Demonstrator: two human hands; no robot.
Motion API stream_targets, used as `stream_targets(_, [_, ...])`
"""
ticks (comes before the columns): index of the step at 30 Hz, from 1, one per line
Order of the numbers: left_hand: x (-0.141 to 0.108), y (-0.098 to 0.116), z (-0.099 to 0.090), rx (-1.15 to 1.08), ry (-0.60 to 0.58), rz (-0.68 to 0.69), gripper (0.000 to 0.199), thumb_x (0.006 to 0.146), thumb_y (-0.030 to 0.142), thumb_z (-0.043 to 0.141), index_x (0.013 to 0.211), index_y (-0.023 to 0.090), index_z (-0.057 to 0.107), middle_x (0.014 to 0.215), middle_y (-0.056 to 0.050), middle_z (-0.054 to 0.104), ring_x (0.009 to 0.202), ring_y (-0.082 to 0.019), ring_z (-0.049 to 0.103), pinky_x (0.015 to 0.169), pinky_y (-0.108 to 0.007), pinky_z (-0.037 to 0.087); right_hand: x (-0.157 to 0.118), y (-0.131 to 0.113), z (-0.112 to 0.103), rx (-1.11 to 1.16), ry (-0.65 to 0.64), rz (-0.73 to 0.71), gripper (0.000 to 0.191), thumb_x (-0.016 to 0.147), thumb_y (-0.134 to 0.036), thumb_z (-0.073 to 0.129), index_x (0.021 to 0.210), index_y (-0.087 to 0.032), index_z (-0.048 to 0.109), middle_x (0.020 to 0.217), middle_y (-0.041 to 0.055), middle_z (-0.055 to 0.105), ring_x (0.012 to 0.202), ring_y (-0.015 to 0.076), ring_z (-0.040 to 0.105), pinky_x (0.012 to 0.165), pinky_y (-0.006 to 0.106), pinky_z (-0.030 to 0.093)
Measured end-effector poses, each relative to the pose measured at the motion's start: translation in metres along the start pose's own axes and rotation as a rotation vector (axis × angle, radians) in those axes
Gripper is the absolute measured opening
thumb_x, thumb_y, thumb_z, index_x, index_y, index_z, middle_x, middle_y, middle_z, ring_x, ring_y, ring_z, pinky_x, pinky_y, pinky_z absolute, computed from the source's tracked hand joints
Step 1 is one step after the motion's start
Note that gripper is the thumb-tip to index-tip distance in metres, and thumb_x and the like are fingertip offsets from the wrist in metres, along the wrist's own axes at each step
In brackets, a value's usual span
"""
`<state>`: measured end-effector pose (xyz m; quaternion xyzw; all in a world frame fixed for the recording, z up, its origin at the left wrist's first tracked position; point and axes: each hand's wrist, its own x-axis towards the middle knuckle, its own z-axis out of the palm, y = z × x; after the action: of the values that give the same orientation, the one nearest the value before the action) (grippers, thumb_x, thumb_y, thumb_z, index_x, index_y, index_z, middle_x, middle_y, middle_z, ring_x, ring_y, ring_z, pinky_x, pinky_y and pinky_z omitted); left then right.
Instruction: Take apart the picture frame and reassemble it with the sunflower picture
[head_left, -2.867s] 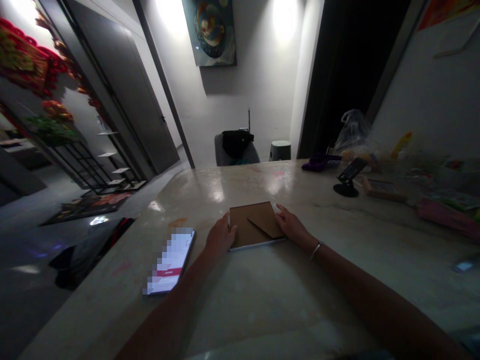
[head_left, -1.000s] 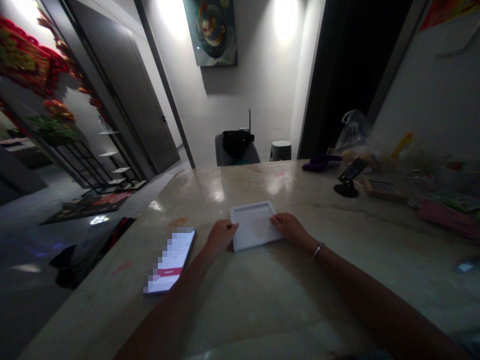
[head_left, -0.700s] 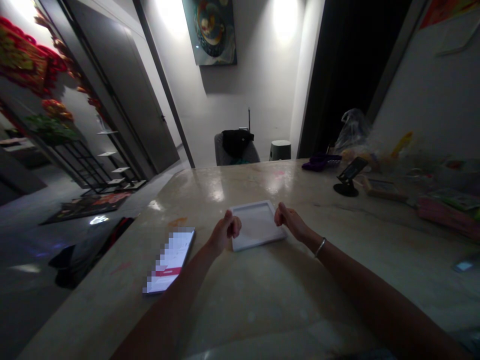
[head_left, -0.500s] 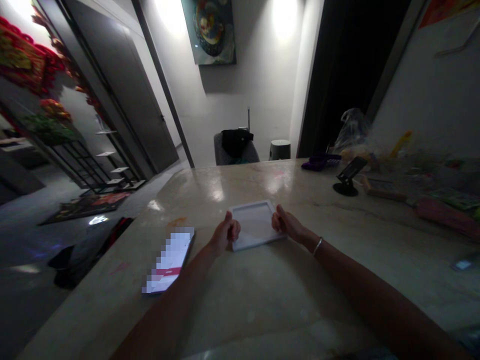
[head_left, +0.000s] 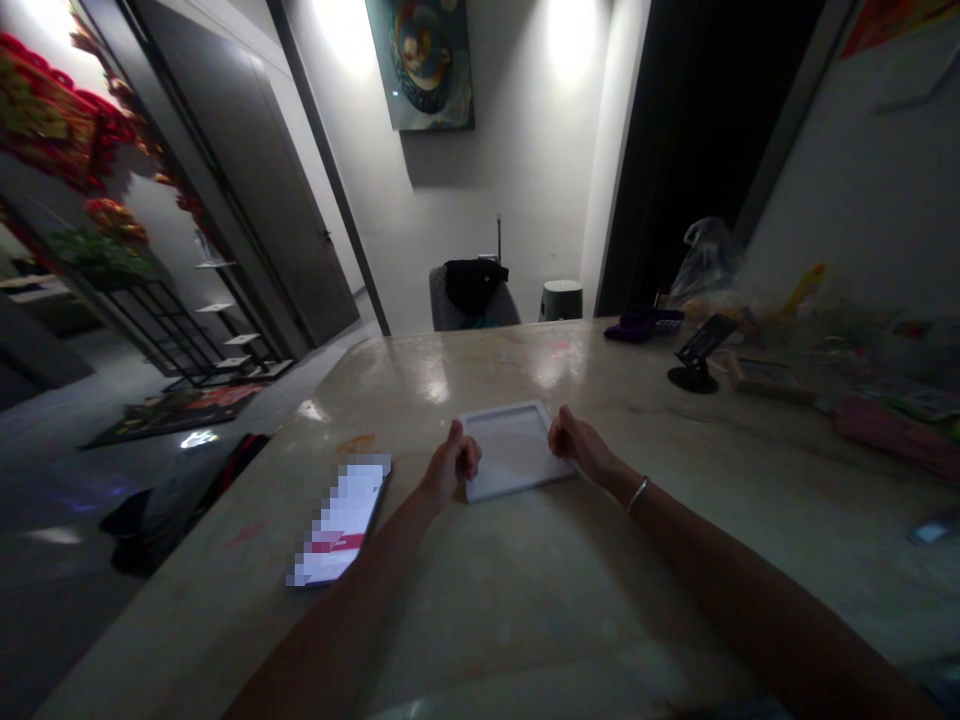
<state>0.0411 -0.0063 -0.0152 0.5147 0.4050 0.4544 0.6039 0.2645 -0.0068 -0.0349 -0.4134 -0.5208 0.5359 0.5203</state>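
Note:
A shallow white square picture frame (head_left: 514, 450) lies flat on the pale stone tabletop (head_left: 517, 590), face up. My left hand (head_left: 452, 466) is curled shut at its left edge, and my right hand (head_left: 579, 445) is curled shut at its right edge. Neither hand grips the frame, though both sit against its sides. A silver bangle circles my right wrist. A smartphone (head_left: 339, 520) with a blurred, lit screen lies to the left of my left hand, apart from it.
The tabletop's left edge drops to a dark floor. At the far right stand a black phone stand (head_left: 694, 352), a plastic bag (head_left: 706, 262) and a pink item (head_left: 896, 445). Beyond the table's far edge is a chair with black cloth (head_left: 472, 290).
The frame has turned over, from its brown back with a stand flap to its white face. My hands have gone from lying on its sides to curled fists beside it.

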Motion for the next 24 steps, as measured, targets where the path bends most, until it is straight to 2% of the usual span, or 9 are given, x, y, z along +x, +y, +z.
stream_targets(3, [0.006,-0.006,-0.006,0.031,0.282,0.033,0.051,0.065,0.065,0.050,0.054,0.016,0.054,0.048,0.002,0.048,0.044,-0.008,0.043,0.047,-0.022,0.033,0.005,0.004,-0.005,-0.058,0.248,0.005,0.047,0.072,-0.063,0.044,0.068,-0.018,0.054,0.061,0.0009,0.055,0.056,0.0118,0.050,0.053,0.024,0.037])
stream_targets(5, [0.009,-0.010,-0.011,0.098,0.390,0.064,0.040,0.065,0.055,0.056,0.062,0.015,0.056,0.055,0.001,0.054,0.051,-0.011,0.049,0.051,-0.023,0.037,0.009,0.007,-0.008,-0.149,0.321,0.030,0.038,0.074,-0.056,0.047,0.072,-0.018,0.054,0.069,0.0027,0.058,0.062,0.0134,0.053,0.056,0.025,0.040])
stream_targets(6, [0.010,-0.011,-0.012,0.155,0.407,0.080,0.035,0.065,0.051,0.058,0.065,0.016,0.057,0.058,0.000,0.056,0.054,-0.013,0.051,0.054,-0.024,0.038,0.010,0.009,-0.009,-0.207,0.321,0.039,0.034,0.075,-0.052,0.046,0.073,-0.019,0.054,0.071,0.0033,0.059,0.064,0.0141,0.054,0.058,0.026,0.041])
stream_targets(11, [0.011,-0.015,-0.014,0.363,0.392,0.110,0.023,0.065,0.036,0.060,0.075,0.015,0.061,0.077,-0.007,0.065,0.077,-0.021,0.059,0.070,-0.031,0.044,0.011,0.012,-0.012,-0.547,0.231,-0.058,0.028,0.078,-0.040,0.043,0.081,-0.017,0.059,0.082,0.0057,0.064,0.074,0.0170,0.057,0.068,0.029,0.042])
stream_targets(16, [0.010,-0.016,-0.011,0.401,0.399,0.092,0.027,0.064,0.034,0.062,0.082,0.014,0.063,0.091,-0.011,0.067,0.095,-0.027,0.058,0.083,-0.037,0.042,0.009,0.012,-0.010,-0.591,0.225,-0.074,0.029,0.079,-0.036,0.043,0.086,-0.016,0.061,0.087,0.0078,0.065,0.079,0.0184,0.059,0.072,0.030,0.043])
stream_targets(20, [0.008,-0.013,-0.012,0.331,0.342,0.074,0.033,0.063,0.037,0.064,0.087,0.014,0.064,0.096,-0.012,0.067,0.098,-0.027,0.057,0.085,-0.037,0.042,0.008,0.010,-0.007,-0.452,0.229,-0.076,0.025,0.074,-0.036,0.051,0.085,-0.017,0.062,0.086,0.0064,0.066,0.079,0.0190,0.059,0.073,0.032,0.043])
stream_targets(24, [0.006,-0.010,-0.011,0.264,0.314,0.053,0.039,0.063,0.041,0.064,0.091,0.014,0.064,0.098,-0.011,0.066,0.097,-0.026,0.058,0.086,-0.037,0.042,0.003,-0.005,-0.004,-0.001,0.200,-0.081,0.032,0.073,-0.044,0.053,0.093,-0.020,0.061,0.097,0.0049,0.065,0.085,0.0185,0.059,0.075,0.032,0.044])
